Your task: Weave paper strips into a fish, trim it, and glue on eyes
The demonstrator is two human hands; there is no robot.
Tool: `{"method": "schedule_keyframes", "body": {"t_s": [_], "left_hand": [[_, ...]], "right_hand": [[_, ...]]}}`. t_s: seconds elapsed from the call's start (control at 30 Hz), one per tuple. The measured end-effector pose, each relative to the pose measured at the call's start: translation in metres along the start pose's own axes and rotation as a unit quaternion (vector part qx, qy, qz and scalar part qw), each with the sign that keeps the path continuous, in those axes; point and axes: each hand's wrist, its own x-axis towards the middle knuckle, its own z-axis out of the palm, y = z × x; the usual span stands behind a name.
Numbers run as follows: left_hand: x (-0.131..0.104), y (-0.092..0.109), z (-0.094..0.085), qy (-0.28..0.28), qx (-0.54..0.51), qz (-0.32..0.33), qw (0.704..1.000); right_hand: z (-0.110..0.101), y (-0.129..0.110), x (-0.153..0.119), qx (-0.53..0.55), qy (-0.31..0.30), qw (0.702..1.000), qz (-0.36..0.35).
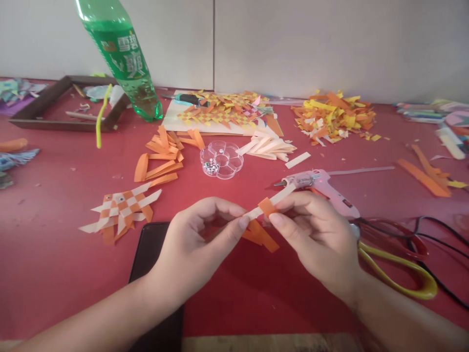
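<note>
My left hand (205, 244) pinches one end of a pale paper strip (282, 194) between thumb and fingers. An orange paper strip (266, 206) is folded around the pale one, and my right hand (318, 234) pinches it at the fold. More orange paper (262, 236) hangs below the fingers; how it joins the folded piece is partly hidden. Left of my hands lies a woven orange and white paper fish (122, 210) with small eyes. Beyond them are orange folded strips (161, 154), pale strips (269, 145) and a clear flower-shaped tray (222, 160) with googly eyes in one compartment.
A pink glue gun (326, 188) and yellow-handled scissors (399, 274) lie at right, with a black cable. A dark phone-like slab (150, 249) lies under my left wrist. Behind stand a green bottle (124, 58), a dark frame (54, 124) and a heap of paper scraps (331, 117).
</note>
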Motion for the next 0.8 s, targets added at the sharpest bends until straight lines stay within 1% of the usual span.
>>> {"method": "schedule_keyframes", "body": {"t_s": [0.07, 0.2, 0.4, 0.6, 0.8], "left_hand": [[0.0, -0.0008, 0.0002, -0.001, -0.002, 0.003, 1.0], [0.0011, -0.0009, 0.0005, 0.0, -0.002, 0.005, 1.0], [0.0003, -0.0006, -0.0006, -0.005, -0.016, -0.001, 1.0], [-0.0003, -0.001, -0.0009, -0.003, -0.015, 0.008, 1.0], [0.0006, -0.0003, 0.0006, -0.001, -0.019, 0.005, 1.0]], "right_hand": [[0.0018, -0.0018, 0.0006, 0.001, -0.002, 1.0, -0.005], [0.0045, -0.0042, 0.0007, 0.0, -0.001, 1.0, 0.008], [0.0018, 0.0, -0.0003, -0.012, -0.037, 0.999, -0.006], [0.0024, -0.0004, -0.0018, -0.029, -0.023, 0.999, -0.003], [0.0002, -0.0019, -0.0004, -0.004, -0.048, 0.998, -0.03]]}}
